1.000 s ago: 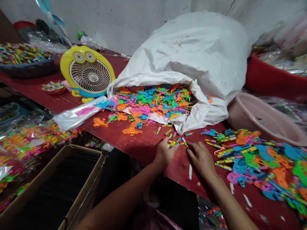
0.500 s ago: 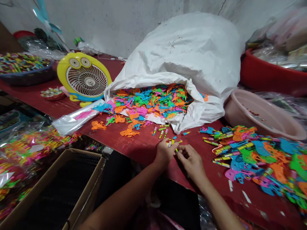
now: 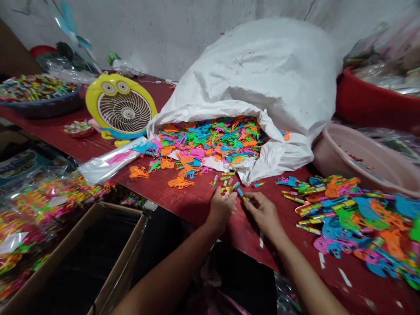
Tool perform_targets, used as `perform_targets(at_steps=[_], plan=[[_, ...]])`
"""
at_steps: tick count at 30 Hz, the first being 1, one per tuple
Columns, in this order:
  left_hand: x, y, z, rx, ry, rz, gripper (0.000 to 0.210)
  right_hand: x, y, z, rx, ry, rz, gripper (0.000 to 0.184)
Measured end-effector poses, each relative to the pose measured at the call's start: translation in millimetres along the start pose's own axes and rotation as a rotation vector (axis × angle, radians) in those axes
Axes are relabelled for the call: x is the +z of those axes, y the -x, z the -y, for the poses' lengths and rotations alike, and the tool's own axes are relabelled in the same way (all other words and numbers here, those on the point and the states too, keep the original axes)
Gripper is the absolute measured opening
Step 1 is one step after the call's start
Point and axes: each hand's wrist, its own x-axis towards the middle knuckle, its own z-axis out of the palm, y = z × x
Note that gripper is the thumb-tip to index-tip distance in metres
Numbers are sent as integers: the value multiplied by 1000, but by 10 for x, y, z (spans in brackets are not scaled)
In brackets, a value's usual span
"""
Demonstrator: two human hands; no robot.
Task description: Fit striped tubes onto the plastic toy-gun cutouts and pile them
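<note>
My left hand (image 3: 219, 211) is closed around several small tubes with yellow and pink wraps (image 3: 225, 190), their ends poking out above the fingers. Just to its right, my right hand (image 3: 265, 215) pinches one small tube with a blue and yellow wrap (image 3: 241, 194) between thumb and fingertips. A few more such tubes lie on the red table (image 3: 197, 205) just beyond the hands. Behind them, a white sack (image 3: 275, 74) lies with its mouth facing me, full of flat plastic pieces (image 3: 213, 138) in orange, blue, green and pink; some have spilled out.
At right lies a heap of plastic pieces with tubes (image 3: 357, 214), near a pink basin (image 3: 364, 166) and a red tub (image 3: 380, 96). A yellow fan (image 3: 124, 111) and a clear plastic bag (image 3: 101, 164) are at left. Below the table edge sits a cardboard box (image 3: 121, 253).
My hands have moved apart slightly. The right hand now holds up a blue and yellow tube, and the left has turned so its bunch of tubes shows more. The view has shifted slightly.
</note>
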Motion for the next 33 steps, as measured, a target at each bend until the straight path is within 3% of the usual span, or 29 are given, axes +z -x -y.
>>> perform_targets(at_steps=[2,6,8,11,13,16,19,21,27,30,33], plan=[[-5,-8,-3,36,-3,-2,25,93,54,107,61,-147,-5,21],[-79,-37,-37,37,13,-97,25,140,20,214,16,-174,102,22],[-131,-46,-56,52,5,-142,26,111,-96,181,-10,-94,105,26],[-205,-72,-64,96,-69,-165,22,98,-334,107,-49,123,0,35],[-254,-118,-66,138,-160,-196,18,132,-475,90,-97,297,36,45],[-326,-229,-112,225,-495,-238,15,208,-596,111,-178,453,132,46],[-348,-335,-222,221,-967,-158,18,262,-619,121,-212,387,124,46],[-318,-384,-298,152,-1100,-92,22,296,-619,107,-198,342,87,46],[-205,-507,-377,55,-972,-44,18,517,-694,35,-70,203,-80,35],[-207,-561,-348,39,-781,-38,6,619,-694,25,-42,96,-140,38],[-211,-562,-285,35,-489,-46,12,653,-600,67,-22,3,-215,39]])
